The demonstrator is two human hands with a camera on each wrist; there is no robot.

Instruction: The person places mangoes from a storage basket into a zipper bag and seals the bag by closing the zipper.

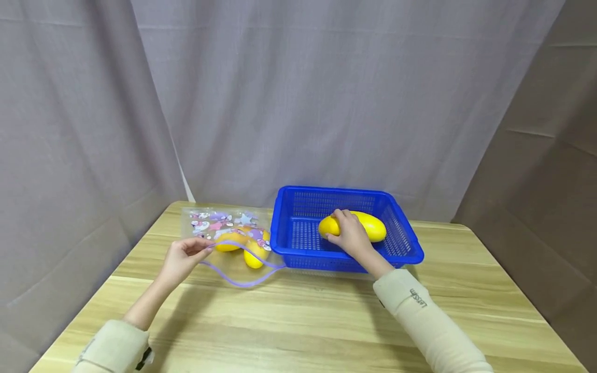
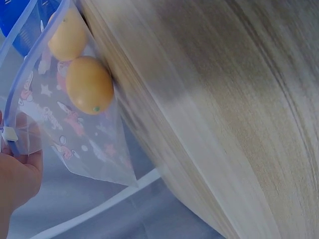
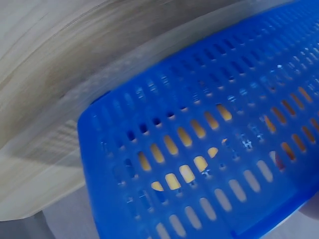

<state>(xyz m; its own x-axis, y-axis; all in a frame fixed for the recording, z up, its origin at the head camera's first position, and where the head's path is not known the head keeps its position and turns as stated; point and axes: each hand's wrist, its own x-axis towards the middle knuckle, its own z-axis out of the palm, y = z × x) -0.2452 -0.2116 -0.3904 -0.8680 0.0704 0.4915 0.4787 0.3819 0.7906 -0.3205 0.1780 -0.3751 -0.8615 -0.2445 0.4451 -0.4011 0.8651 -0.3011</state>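
Observation:
My left hand (image 1: 184, 256) pinches the purple zip edge of a clear printed zip bag (image 1: 200, 224), whose mouth gapes open. Two yellow oval fruits (image 1: 254, 254) lie inside it; one shows a small green stem spot in the left wrist view. The bag's white slider (image 2: 9, 133) sits beside my left fingers. Inside the blue basket (image 1: 342, 261), my right hand (image 1: 351, 233) grips a yellow rounded fruit (image 1: 328, 227). A larger, long yellow fruit (image 1: 373, 228) lies next to it, partly behind the hand. The basket wall hides most of this in the right wrist view.
The perforated basket stands right of the bag, close against its mouth, on a wooden table (image 1: 289, 326). Grey cloth (image 1: 326, 103) hangs behind the table, with more cloth at both sides.

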